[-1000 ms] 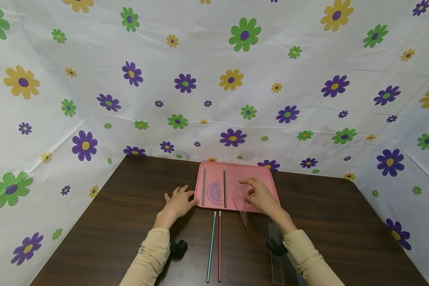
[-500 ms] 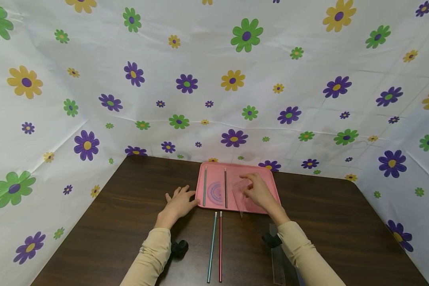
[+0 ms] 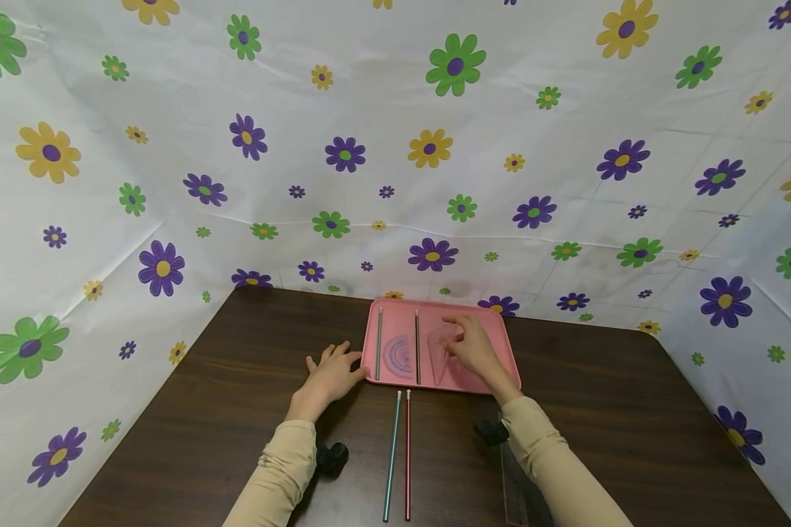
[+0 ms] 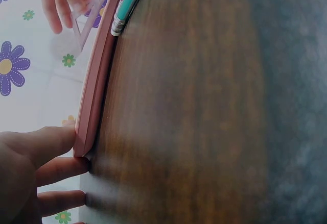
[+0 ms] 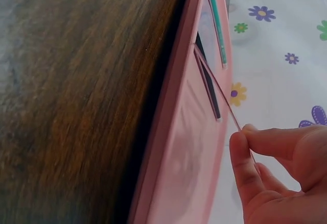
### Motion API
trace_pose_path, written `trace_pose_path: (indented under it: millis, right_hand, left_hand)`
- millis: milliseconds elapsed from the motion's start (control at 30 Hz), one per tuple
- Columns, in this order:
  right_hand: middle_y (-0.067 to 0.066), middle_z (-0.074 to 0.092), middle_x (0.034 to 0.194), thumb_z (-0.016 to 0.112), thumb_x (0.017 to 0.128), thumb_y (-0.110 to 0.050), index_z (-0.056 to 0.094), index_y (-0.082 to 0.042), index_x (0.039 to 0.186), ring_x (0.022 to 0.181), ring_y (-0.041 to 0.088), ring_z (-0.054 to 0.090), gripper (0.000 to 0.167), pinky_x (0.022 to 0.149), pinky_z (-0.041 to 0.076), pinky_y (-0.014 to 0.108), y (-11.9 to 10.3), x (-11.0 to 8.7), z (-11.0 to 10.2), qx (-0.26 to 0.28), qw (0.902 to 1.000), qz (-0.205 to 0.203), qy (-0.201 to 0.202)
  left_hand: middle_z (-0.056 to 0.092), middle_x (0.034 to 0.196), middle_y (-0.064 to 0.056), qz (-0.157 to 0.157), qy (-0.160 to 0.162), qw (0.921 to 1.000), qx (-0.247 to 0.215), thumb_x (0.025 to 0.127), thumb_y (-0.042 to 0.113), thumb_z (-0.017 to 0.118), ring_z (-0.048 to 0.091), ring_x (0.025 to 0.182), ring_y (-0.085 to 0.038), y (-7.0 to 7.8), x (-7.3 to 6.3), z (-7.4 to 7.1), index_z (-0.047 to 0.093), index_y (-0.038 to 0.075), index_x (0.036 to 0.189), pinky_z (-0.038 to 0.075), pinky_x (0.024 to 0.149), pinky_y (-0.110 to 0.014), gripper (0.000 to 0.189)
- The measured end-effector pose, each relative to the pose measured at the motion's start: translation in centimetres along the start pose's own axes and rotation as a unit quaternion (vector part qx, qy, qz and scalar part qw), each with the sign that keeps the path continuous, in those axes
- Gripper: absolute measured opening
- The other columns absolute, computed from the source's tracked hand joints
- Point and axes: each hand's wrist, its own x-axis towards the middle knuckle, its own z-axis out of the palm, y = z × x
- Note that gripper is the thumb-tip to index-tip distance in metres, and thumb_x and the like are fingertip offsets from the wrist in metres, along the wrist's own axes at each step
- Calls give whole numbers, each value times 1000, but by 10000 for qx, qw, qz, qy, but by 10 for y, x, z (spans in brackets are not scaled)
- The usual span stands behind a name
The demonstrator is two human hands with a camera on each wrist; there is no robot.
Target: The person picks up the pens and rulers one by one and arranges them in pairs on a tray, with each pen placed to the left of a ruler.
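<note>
My right hand [image 3: 477, 353] pinches a clear pinkish set square [image 3: 438, 357] between thumb and fingertips over the right half of a pink tray [image 3: 501, 348]. The set square is tilted, its low corner at the tray's front edge in the right wrist view. At the tray's front left corner, my left hand [image 3: 328, 377] has its thumb against the rim [image 4: 84, 127], fingers spread and mostly straight on the table side. Inside the tray lie a green pencil [image 3: 379, 344], a clear protractor [image 3: 397, 356] and a black pencil [image 3: 418, 348], side by side.
In front of the tray, a teal pencil [image 3: 392, 455] and a red pencil [image 3: 408, 455] lie on the dark wooden table [image 3: 237, 410]. A clear ruler [image 3: 515, 487] lies partly under my right forearm. Flower-printed sheeting [image 3: 369, 110] rises behind the table and at both sides.
My right hand has brought the set square slightly left and back, so its low corner went from beyond the tray's front edge to over the tray. The left hand keeps its place.
</note>
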Motion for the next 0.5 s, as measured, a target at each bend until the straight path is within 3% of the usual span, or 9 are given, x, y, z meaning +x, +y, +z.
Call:
trace_pose_path:
  millis: [200,400,500]
  right_hand:
    - [28,44,140,60,83,13,55,3,136,70,19,66,54,62,57,28,5,7,7,122,9998,13,171]
    - [29,47,134,64,80,12,58,5,133,63,13,57,53,54,48,22,10,12,15,-8,9994,-123,327]
    - [30,48,133,64,78,12,59,6,131,76,22,59,53,59,46,23,12,14,18,-162,9990,-143,389]
  left_hand:
    - [34,159,-18,-6,-13,10000,7,99,42,57,23,148,-47,0,0,-1,57,14,142,5,109,-80,52]
    - [34,159,-18,-24,15,10000,5,99,42,57,23,148,-47,2,0,-1,57,14,141,5,109,-80,51]
    - [35,159,-18,-34,20,10000,-4,98,42,58,23,148,-47,2,0,-1,57,13,141,5,110,-80,51]
